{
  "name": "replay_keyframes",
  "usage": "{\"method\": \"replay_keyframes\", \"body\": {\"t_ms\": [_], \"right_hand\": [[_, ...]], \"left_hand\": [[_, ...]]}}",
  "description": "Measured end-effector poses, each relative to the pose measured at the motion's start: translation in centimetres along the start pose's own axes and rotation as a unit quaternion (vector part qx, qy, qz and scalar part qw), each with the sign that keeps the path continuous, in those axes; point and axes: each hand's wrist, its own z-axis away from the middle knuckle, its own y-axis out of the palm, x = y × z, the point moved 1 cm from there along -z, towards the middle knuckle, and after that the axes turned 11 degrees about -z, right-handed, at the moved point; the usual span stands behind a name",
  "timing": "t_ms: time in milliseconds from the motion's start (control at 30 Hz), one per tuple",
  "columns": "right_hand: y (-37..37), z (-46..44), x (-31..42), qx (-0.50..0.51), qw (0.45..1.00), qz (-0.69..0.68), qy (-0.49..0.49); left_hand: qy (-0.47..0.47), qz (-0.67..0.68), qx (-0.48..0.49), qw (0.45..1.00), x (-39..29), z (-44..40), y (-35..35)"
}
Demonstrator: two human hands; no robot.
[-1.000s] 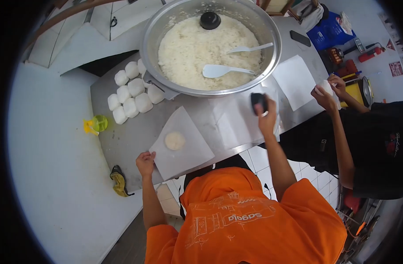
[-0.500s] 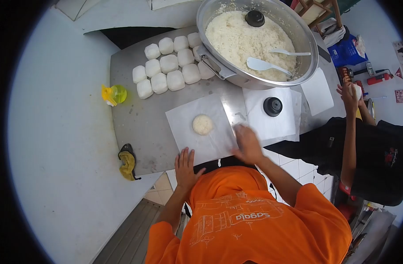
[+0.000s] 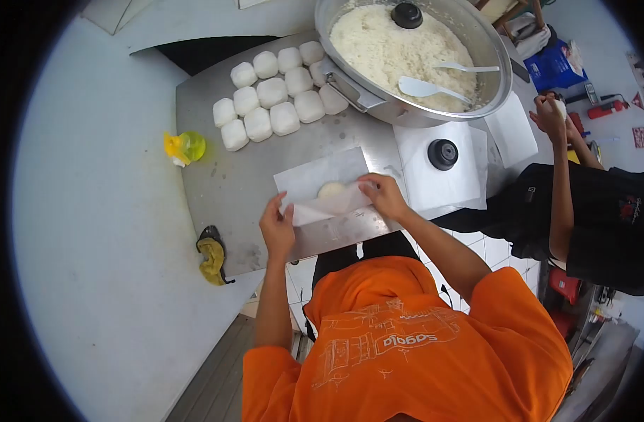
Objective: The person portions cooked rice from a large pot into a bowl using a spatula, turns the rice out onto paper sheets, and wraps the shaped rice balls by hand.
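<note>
A sheet of white wrapping paper (image 3: 308,179) lies on the metal table, its near edge folded up over a round rice cake (image 3: 331,188). Only the far part of the rice shows past the fold. My left hand (image 3: 278,219) pinches the left corner of the folded edge. At the right corner, my right hand (image 3: 384,195) grips the same edge between thumb and fingers. Right of it, a black mold (image 3: 443,154) rests on a stack of white paper sheets (image 3: 424,186).
A big metal pot of rice (image 3: 378,56) holds two white spatulas and a black mold (image 3: 407,15). Several wrapped white parcels (image 3: 271,92) stand in rows. At left are a yellow-green bottle (image 3: 192,146) and a yellow cloth (image 3: 211,260). A co-worker in black (image 3: 547,211) stands at right.
Both hands have taken the paper's near edge and folded it away from me over the rice cake. Before, they were at the paper's near corners with the sheet flat.
</note>
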Motion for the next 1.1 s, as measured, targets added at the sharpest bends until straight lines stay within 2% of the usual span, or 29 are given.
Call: {"method": "replay_keyframes", "body": {"t_ms": [67,100,167,200,233,300,333,367,467,567,600,700,800,833,900,1000,1100], "right_hand": [[1.3,-1.5,-1.3,-0.022,0.992,0.119,-0.021],[1.7,-2.3,-1.7,-0.035,0.982,0.180,-0.035],[2.4,-2.3,-1.8,-0.059,0.969,0.224,-0.082],[2.6,-2.3,-1.6,-0.071,0.962,0.242,-0.103],[2.3,-3.1,-1.6,-0.062,0.972,0.212,-0.075],[2.2,-5.9,-1.9,-0.084,0.972,0.185,-0.119],[2.4,-6.9,-1.9,-0.092,0.971,0.170,-0.140],[2.8,-7.5,-0.7,-0.084,0.960,0.212,-0.164],[3.5,-9.6,0.4,0.058,0.926,0.364,-0.081],[2.4,-7.1,5.0,0.080,0.933,0.297,-0.186],[2.2,-6.2,4.4,0.102,0.938,0.276,-0.184],[1.5,-3.1,2.4,0.141,0.943,0.223,-0.200],[0.8,-2.2,1.7,0.121,0.942,0.192,-0.249],[0.7,-2.1,1.5,0.106,0.945,0.178,-0.253],[0.4,-1.5,1.0,0.087,0.948,0.153,-0.264],[0.2,-1.0,0.3,0.062,0.949,0.123,-0.283],[0.0,-1.1,-0.9,0.053,0.947,0.110,-0.296]], "left_hand": [[-0.056,-0.012,0.064,0.996,1.8,-3.0,0.2],[-0.021,-0.092,-0.038,0.995,1.6,-2.9,0.1],[0.042,-0.246,-0.238,0.939,0.1,-1.4,1.0],[-0.012,-0.200,-0.193,0.961,-1.1,0.3,2.1],[-0.064,-0.152,-0.148,0.975,-2.7,1.9,3.7],[-0.038,-0.168,-0.060,0.983,-6.3,3.4,7.0],[-0.052,-0.198,-0.064,0.977,-6.9,3.4,8.3],[-0.064,-0.227,-0.069,0.969,-7.1,2.6,10.0],[-0.095,-0.249,-0.037,0.963,-7.8,1.3,11.0],[-0.077,-0.265,-0.018,0.961,-7.6,0.9,11.1],[-0.063,-0.272,-0.018,0.960,-7.6,0.8,11.0],[-0.120,-0.189,0.048,0.973,-7.1,0.6,9.3],[-0.036,-0.114,0.021,0.993,-6.2,0.6,5.9],[0.064,-0.189,-0.009,0.980,-6.7,-0.5,5.3],[0.253,-0.325,-0.067,0.909,-9.7,-3.8,3.8],[0.335,-0.399,0.110,0.847,-4.8,-8.5,5.3],[0.296,-0.359,0.231,0.854,-5.5,-8.0,2.9]]}}
